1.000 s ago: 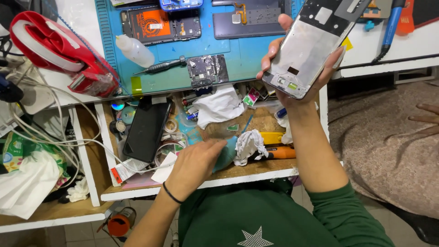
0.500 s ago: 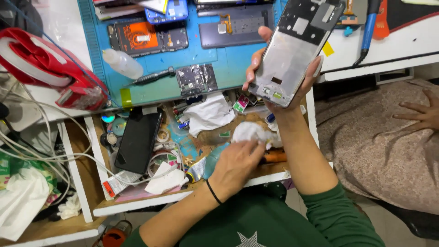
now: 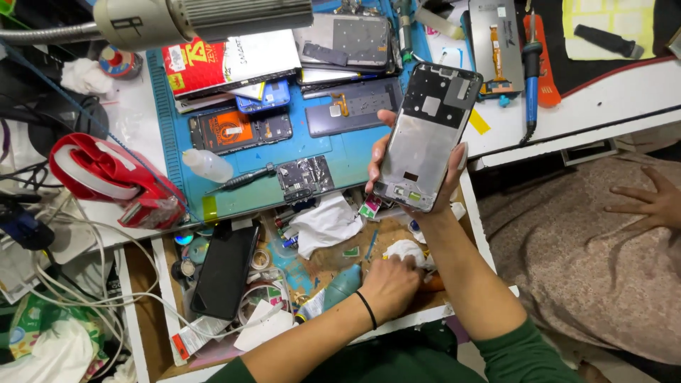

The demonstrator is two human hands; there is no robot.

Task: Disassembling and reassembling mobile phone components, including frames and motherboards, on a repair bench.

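Head view: right hand [image 3: 415, 177] grips a bare phone frame [image 3: 428, 135] from behind, fingers wrapped round both edges, holding it tilted above the near edge of the blue work mat [image 3: 340, 167]. Below the mat, in the open drawer [image 3: 312, 273], the left hand [image 3: 389, 282] has its fingers pinched on a crumpled white tissue [image 3: 406, 250] beside a teal bottle [image 3: 342, 285]. Judged from this, wiping goes best with the frame kept steady and the tissue bunched firm, away from loose screws.

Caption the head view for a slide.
Right hand holds a phone frame up; left hand grips a white wad.
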